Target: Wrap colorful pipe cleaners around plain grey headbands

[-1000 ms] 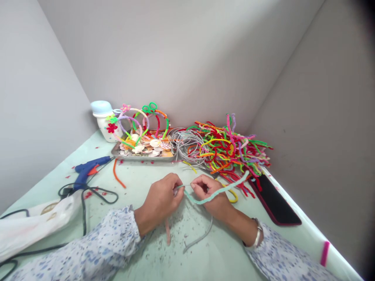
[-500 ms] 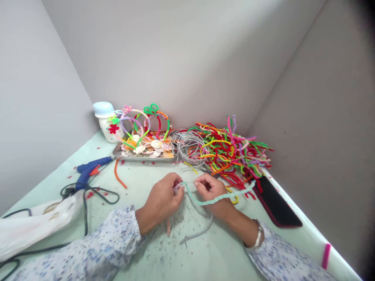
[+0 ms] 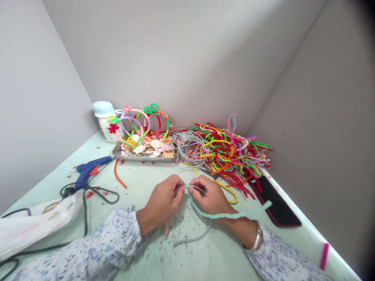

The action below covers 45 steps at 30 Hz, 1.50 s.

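Observation:
My left hand [image 3: 164, 203] is closed in a pinch on a wire, with a pale pink pipe cleaner tail [image 3: 166, 230] hanging below it. Close beside it, my right hand [image 3: 212, 199] pinches the mint-green pipe cleaner [image 3: 216, 215] where it meets the wire between the fingertips. The mint-green length trails to the right across my right wrist, its far end slightly blurred. A grey strand [image 3: 195, 239] curves down from under my right hand onto the table. Exactly how the pipe cleaner goes round the wire is hidden by my fingers.
At the back stand a white bottle [image 3: 109, 128], a metal tray [image 3: 146, 158] of shells with decorated headbands [image 3: 159, 113], a wire coil [image 3: 190, 148] and a pipe cleaner heap [image 3: 234, 148]. A blue glue gun [image 3: 86, 171] lies left; a dark flat object [image 3: 278, 203] lies right.
My right hand has moved left, closing the gap to my left hand. The mint-green pipe cleaner's free end has swung right and down.

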Available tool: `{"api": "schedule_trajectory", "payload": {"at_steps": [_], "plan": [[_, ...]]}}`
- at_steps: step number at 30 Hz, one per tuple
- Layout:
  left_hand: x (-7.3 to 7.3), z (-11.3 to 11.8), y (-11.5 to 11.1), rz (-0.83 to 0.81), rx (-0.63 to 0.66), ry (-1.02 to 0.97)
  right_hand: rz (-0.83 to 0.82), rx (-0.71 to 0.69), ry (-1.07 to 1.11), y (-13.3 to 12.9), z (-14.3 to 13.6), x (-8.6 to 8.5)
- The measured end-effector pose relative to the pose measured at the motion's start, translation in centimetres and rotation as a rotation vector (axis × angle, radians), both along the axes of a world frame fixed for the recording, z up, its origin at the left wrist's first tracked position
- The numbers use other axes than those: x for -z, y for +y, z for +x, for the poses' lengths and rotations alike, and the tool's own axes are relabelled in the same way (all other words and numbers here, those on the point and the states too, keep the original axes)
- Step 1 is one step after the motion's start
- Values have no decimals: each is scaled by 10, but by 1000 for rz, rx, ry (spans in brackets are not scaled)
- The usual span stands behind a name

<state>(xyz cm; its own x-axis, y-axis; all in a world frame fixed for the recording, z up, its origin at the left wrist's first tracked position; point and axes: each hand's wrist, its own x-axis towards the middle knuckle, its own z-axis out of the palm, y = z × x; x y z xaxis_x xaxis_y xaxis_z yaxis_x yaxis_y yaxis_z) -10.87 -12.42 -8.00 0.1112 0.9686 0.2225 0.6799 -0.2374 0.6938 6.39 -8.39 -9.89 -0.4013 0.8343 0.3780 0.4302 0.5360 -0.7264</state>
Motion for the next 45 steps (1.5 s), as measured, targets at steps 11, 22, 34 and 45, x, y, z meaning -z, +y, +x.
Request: {"api": "schedule_trajectory", "payload": {"at_steps": [11, 22, 34, 45], "plan": [[4, 1, 1, -25, 81, -49, 99, 32, -48, -7, -1, -4], [5, 2, 1, -15, 68, -39, -113, 12, 7, -8, 0, -2], [4, 2, 0, 14, 40, -56, -433, -79, 296, -7, -1, -7], [6, 1, 3, -4, 6, -60, -641, -35, 453, -2, -2, -12]]}}
